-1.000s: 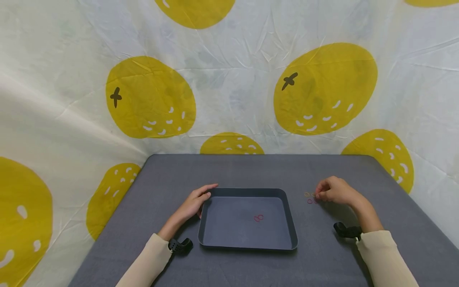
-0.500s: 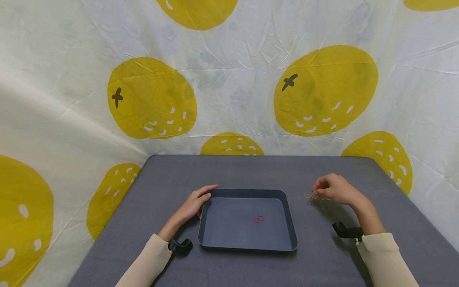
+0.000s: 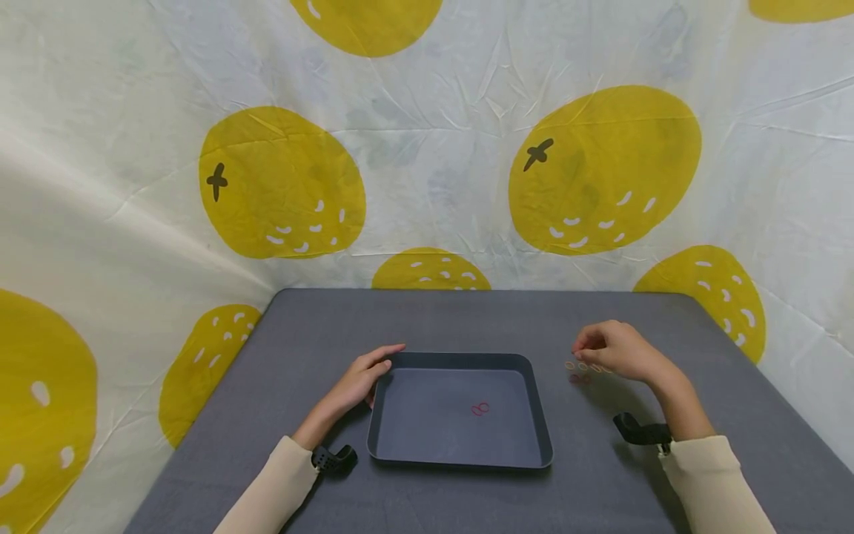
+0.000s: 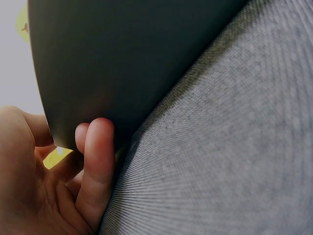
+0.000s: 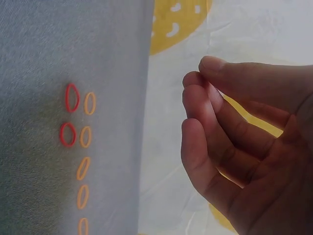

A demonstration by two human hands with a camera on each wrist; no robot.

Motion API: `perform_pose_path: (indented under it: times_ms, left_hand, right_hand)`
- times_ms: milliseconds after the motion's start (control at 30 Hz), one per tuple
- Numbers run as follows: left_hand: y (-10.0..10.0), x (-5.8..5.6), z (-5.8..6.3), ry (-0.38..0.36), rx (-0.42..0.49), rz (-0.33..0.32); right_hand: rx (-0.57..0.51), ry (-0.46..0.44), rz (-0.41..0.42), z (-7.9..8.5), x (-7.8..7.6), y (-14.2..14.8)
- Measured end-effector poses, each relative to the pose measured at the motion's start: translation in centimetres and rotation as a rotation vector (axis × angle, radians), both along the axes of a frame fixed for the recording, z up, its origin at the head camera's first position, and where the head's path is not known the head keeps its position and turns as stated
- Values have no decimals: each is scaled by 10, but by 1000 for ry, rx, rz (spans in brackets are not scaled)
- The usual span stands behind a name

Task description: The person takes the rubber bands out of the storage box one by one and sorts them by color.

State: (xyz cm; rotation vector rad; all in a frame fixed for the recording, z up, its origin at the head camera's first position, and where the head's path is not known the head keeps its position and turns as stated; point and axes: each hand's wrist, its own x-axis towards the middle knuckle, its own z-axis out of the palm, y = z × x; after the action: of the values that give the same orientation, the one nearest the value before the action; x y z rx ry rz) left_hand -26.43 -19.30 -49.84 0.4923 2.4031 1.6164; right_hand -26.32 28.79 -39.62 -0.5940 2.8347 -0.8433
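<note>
A dark grey tray (image 3: 427, 437) stands mid-table, two red rubber bands (image 3: 480, 409) lying inside it. My left hand (image 3: 362, 374) holds the tray's far left corner; in the left wrist view, fingers (image 4: 99, 156) rest against its outer wall. My right hand (image 3: 617, 351) is raised over the table to the tray's right, thumb tip against fingertips. Nothing shows clearly between those fingertips (image 5: 212, 63), so whether they hold a band is hidden. Below, a row of several orange rubber bands (image 5: 86, 104) runs beside two red rubber bands (image 5: 67, 98).
A grey cloth covers the table (image 3: 467, 504). Behind it and along the sides hangs a white fabric sheet (image 3: 434, 185) printed with large yellow fruit. Black wrist cameras (image 3: 336, 460) sit at both cuffs.
My right hand has risen off the bands and shifted slightly left, uncovering more of the orange row. The left hand and the tray stay in place.
</note>
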Motion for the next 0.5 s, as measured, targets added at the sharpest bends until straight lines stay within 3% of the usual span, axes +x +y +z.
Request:
perform_pose_path:
  times_ms: [333,500]
  left_hand:
    - [2,-1,5,-8,-17,4]
    - [4,7,22,-10,-17,-17]
  right_hand:
    - [-8,12,16,9,-1,-7]
    - [-19,9,25,10,-1,-10]
